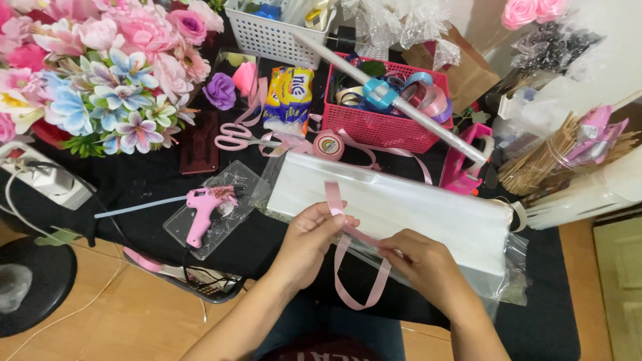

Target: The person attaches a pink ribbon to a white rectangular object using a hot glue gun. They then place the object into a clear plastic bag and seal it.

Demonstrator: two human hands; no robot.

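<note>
Black cloth is being used as the cover of the work table, with wooden floor being shown at the lower left of the frame. Upper left is being filled by a big bunch of pink, white and blue artificial flowers. Centre right is being taken up by a long white pack in clear plastic, lying slanted from mid-frame down toward the lower right. Upper centre: a pink basket of ribbon rolls is being crossed by a long white tube; a white basket is being seen just behind it. A bundle of wooden sticks is being seen at the right edge. A pink glue gun is being rested on a clear sheet, left of centre. Pink scissors are being seen above it, near a pink tape roll.

A pink ribbon is being held at lower centre, against the near edge of the white pack, with a loop hanging below. Left hand is being kept pinched on the ribbon's upper end. Right hand is being kept closed on the ribbon's other end, fingers pressed to the pack. Hands are being held close, not touching.
</note>
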